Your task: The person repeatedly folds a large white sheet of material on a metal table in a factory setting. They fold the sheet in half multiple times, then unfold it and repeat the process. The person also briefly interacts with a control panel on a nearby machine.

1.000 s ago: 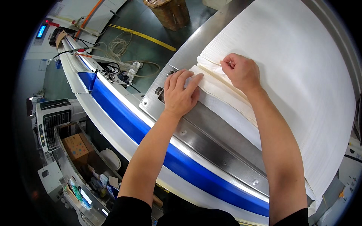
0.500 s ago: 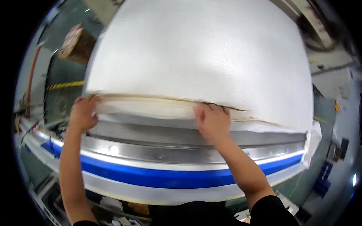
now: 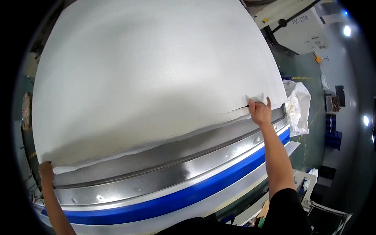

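A wide white sheet of fabric is spread over a large table, its front edge running slantwise from lower left to upper right. At its front left corner my left hand is closed on the edge; most of its fingers are hidden. My right hand grips the same edge near the right end, with one finger sticking up and a small dark gap in the fabric beside it. Between the hands the edge hangs slightly folded, just short of the steel strip.
A polished steel strip and a blue band line the table's front. White crumpled sheeting hangs at the right corner. A pale machine cabinet stands far right, and a metal-framed cart at lower right.
My hands have moved farther apart, each to an end of the fabric's front edge. The raised fold with brownish edges now lies flatter. My view has turned to the right.
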Tool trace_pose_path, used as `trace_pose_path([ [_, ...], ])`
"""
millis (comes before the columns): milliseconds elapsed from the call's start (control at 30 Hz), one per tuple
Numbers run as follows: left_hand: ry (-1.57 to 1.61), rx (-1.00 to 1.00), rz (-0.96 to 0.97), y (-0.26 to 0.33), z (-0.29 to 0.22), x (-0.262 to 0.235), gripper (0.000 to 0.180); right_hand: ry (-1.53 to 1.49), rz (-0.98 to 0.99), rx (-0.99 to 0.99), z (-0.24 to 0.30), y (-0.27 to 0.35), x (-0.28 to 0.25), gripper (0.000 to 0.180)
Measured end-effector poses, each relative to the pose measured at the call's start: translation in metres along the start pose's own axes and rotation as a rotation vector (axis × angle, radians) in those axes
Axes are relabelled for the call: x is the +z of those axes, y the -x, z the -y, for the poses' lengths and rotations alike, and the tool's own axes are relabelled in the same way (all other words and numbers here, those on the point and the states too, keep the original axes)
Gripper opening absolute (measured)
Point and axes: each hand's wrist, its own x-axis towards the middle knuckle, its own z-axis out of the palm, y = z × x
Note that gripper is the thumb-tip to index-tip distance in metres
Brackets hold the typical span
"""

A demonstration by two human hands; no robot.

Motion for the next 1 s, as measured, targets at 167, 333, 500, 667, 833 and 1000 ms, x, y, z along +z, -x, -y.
trace_pose_path([
  [167,0.100,-0.038,-0.160,-0.014,0.006,0.029,0.020,0.148,0.263,0.096,-0.124,-0.029,-0.001,0.065],
  [333,0.155,-0.003,-0.235,-0.018,0.051,0.077,0.023,0.264,0.439,0.149,-0.217,-0.046,0.011,0.066],
  [500,0.217,-0.088,-0.116,0.039,0.114,0.067,0.041,0.048,0.454,-0.036,-0.245,-0.059,0.078,0.028],
  [667,-0.320,-0.077,0.101,-0.003,-0.012,0.058,0.020,-0.079,0.465,0.029,-0.354,-0.044,0.064,0.037],
  [833,-0.003,-0.202,0.059,0.023,-0.049,-0.043,0.024,0.123,0.519,0.117,-0.314,-0.040,0.056,0.051],
  [1000,-0.023,-0.218,0.105,0.040,-0.053,-0.048,0.027,0.177,0.458,0.073,-0.324,-0.050,0.076,0.042],
])
